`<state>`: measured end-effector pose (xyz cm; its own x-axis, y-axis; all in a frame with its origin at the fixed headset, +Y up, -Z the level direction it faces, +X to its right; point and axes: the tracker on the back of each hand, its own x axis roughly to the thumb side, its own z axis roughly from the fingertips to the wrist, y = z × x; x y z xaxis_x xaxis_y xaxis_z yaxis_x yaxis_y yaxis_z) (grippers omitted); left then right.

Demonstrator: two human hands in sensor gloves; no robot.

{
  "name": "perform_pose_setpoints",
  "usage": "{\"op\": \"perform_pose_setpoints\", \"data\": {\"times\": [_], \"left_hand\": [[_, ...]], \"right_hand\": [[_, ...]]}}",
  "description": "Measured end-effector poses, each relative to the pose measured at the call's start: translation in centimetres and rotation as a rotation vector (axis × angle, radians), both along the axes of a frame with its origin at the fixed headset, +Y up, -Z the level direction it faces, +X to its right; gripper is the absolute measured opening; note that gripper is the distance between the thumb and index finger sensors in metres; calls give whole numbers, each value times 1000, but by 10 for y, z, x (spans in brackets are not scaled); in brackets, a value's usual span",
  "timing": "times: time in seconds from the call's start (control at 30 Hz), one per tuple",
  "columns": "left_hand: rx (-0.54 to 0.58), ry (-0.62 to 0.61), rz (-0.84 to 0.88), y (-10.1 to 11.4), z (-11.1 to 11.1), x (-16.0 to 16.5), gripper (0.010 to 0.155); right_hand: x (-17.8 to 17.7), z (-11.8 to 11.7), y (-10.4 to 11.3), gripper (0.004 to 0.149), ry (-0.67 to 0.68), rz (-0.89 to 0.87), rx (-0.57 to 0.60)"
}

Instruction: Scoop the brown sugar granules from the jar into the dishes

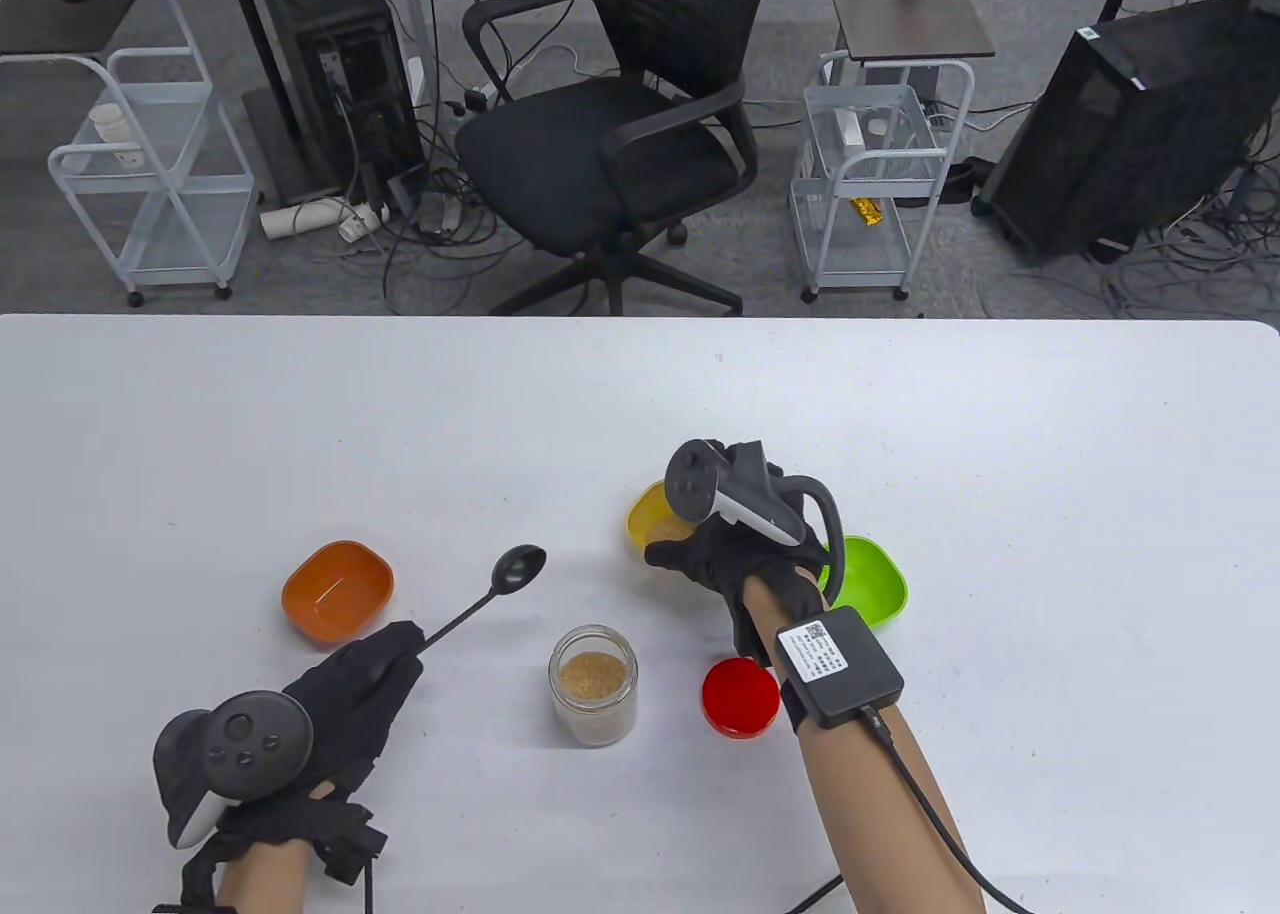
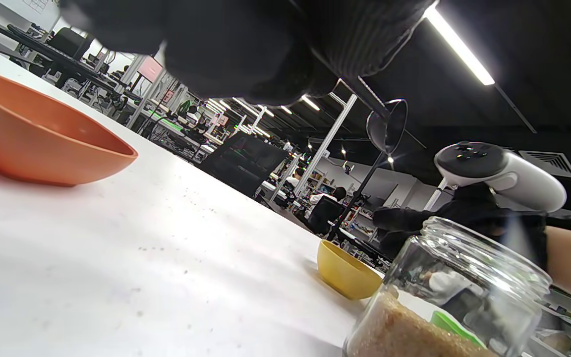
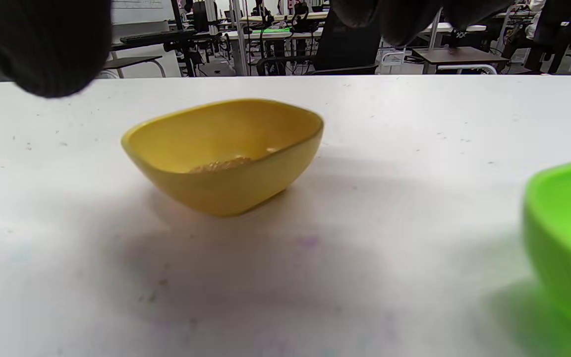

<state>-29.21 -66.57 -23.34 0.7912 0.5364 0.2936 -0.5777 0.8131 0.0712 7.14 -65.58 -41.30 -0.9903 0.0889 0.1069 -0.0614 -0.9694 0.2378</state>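
Brown sugar granules [image 1: 592, 672] partly fill an open glass jar [image 1: 593, 686] standing on the white table [image 1: 200, 434], with its red lid [image 1: 740, 696] lying just to its right. The left hand [image 1: 350, 689] grips the handle of a black spoon [image 1: 490, 594], its empty bowl raised between the jar and an orange dish [image 1: 337, 593]. The right hand [image 1: 735, 559] hovers over a yellow dish [image 3: 223, 153] holding a little sugar; its fingers look loosely curled, gripping nothing. A green dish [image 1: 870, 582] sits beside it.
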Motion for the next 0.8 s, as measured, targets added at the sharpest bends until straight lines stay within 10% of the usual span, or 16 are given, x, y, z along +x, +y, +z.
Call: {"op": "perform_pose_setpoints", "data": {"times": [0.43,0.8], "left_hand": [[-9,-7,-14,-2,-1,0,45],[-29,-12,-31,-3,-2,1,46]], "right_hand": [[106,24,-8,121,-268,-26,-113],[121,41,-47,128,-306,-41,-190]]}}
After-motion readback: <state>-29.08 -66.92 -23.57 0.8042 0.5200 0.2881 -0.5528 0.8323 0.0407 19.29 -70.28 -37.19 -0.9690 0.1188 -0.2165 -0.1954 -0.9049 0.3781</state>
